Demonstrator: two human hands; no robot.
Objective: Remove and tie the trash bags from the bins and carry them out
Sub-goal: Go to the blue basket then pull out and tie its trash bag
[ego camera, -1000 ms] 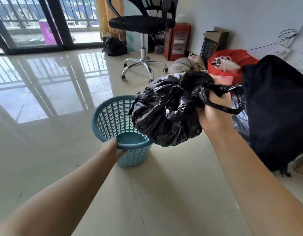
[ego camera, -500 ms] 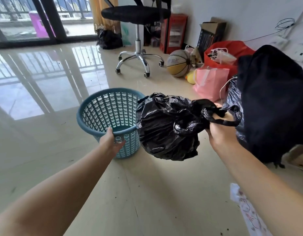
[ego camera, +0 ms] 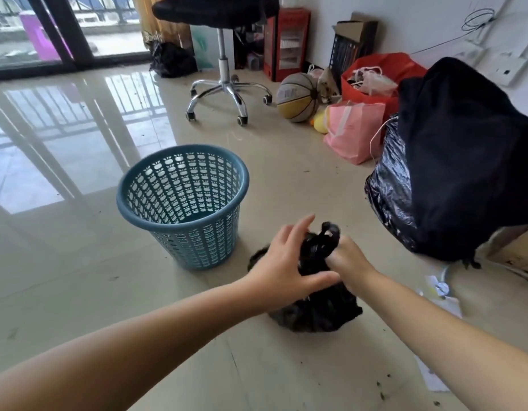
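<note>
A small black trash bag (ego camera: 313, 312) sits on the tiled floor, right of the blue perforated bin (ego camera: 182, 203), which stands upright with no liner in it. My right hand (ego camera: 348, 262) grips the bag's gathered neck, and the handle loops stick up above my fist. My left hand (ego camera: 286, 262) reaches to the neck from the left with fingers spread, its thumb against the plastic. Motion blur hides the finger detail.
A large black bag and dark cloth (ego camera: 452, 161) stand at the right. Behind are a pink bag (ego camera: 351, 132), a red bag (ego camera: 375, 72), a basketball (ego camera: 298, 97), an office chair (ego camera: 224, 84) and another black bag (ego camera: 171, 59) by the glass door.
My right hand lowered the black bag from mid-air to the floor. My left hand let go of the bin rim and moved right to the bag's neck.
</note>
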